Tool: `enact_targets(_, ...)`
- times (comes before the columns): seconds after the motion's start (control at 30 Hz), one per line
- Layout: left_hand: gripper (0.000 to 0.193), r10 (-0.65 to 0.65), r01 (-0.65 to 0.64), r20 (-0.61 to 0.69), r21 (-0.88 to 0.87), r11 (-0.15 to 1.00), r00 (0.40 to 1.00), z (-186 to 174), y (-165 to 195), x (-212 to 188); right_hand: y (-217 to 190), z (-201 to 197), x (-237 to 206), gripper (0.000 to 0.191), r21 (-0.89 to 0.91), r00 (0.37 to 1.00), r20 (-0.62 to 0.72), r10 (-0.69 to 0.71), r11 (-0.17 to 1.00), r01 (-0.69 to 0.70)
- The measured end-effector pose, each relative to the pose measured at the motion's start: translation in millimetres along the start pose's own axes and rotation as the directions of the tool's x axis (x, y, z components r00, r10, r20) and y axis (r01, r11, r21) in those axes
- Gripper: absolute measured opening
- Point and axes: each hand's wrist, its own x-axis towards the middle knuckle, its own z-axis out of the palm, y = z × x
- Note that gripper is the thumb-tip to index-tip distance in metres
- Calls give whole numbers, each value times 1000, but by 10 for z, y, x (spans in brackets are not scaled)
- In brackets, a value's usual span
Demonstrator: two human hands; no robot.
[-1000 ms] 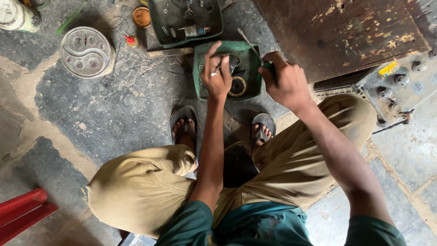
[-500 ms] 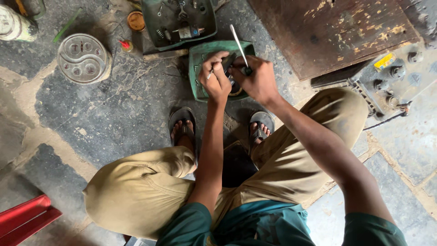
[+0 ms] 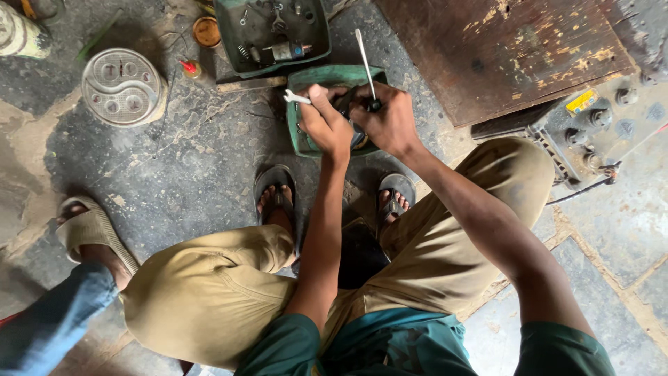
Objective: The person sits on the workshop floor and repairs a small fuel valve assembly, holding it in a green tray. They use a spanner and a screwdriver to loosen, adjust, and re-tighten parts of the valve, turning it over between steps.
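Both hands work over a green casing (image 3: 306,143) on cracked grey floor: left hand (image 3: 325,127) pinching a spanner (image 3: 296,98), right hand (image 3: 390,122) gripping a screwdriver (image 3: 364,59); rusty panel (image 3: 501,49) far right.

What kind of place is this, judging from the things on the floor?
Probably a small repair workshop, with the work done on the floor. A green tray holds loose metal parts, a battery sits beside a rusty metal sheet, and the right hand grips a screwdriver.

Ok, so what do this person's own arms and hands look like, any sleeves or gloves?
Both arms are bare below short teal-green sleeves. The left hand and right hand wear no gloves, and no watch or wristband shows on either wrist.
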Motion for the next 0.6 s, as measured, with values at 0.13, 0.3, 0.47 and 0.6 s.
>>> enact_targets(0.13, 39, -86, 91, -54, 109, 990, 995, 38, 35, -19, 6, 22, 39, 21, -61, 999, -35, -10, 998, 8)
enact_targets(0.3, 45, -129, 138, -66, 157, 978, 989, 71, -4, -40, -41, 7, 13, 19, -9, 999, -44, 7, 1000, -7)
enact_targets(0.47, 51, -267, 244, -127, -167, 955, 955, -100, -187, 274, -49, -89, -53, 15, -23, 990, -43, 133, 991, -134)
enact_targets(0.6, 51, -354, 336, -136, -141, 931, 925, -167, -230, 240, 116, -186, 38, 15, 56, 994, -91, 61, 997, -56)
